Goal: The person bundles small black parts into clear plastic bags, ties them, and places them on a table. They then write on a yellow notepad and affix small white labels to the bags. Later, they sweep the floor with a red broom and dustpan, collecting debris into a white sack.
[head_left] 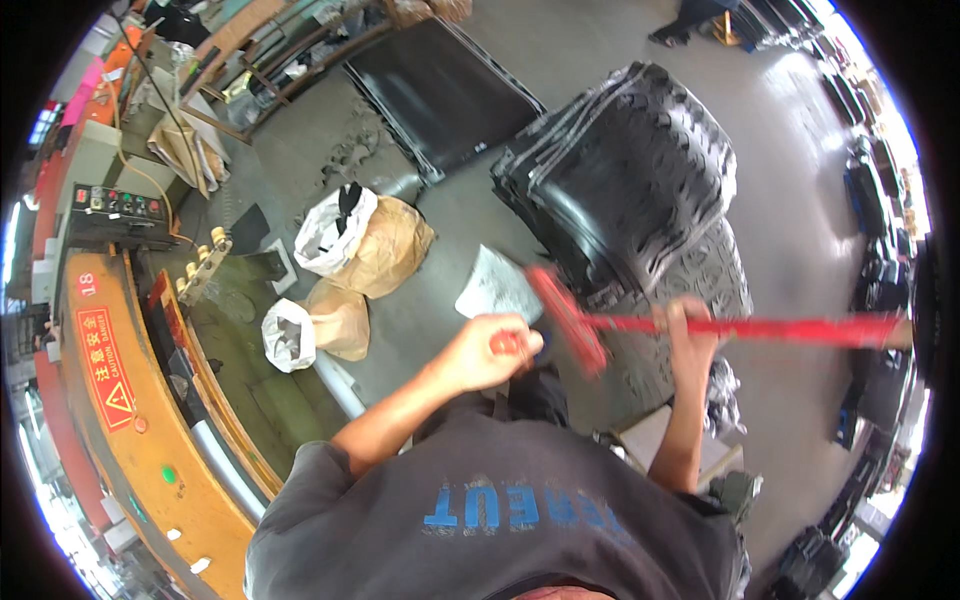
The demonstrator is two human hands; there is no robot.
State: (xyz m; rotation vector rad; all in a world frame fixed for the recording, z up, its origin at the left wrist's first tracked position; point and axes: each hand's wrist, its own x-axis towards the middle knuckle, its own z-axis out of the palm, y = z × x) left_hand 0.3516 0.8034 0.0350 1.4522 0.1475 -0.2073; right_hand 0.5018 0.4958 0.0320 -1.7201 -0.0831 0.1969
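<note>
My right hand [687, 325] is closed round the long red handle of a broom [770, 328], which lies level across the front of my body. Its red head [568, 322] is at the left end, close to my left hand, and blurred. My left hand [497, 352] is a fist round an upright red handle, seen end-on from above. Just beyond that fist is a pale grey dustpan [497, 284], low near the floor; the join between it and the handle is hidden.
Ahead right stands a tall stack of black rubber sheets [630, 185]; a flatter black stack [445, 95] lies farther off. Two open sacks [400, 245] [340, 318] stand left, beside an orange machine [125, 400] with a control box [118, 205]. Black scraps [355, 150] litter the floor. Another person's leg [690, 20] shows far off.
</note>
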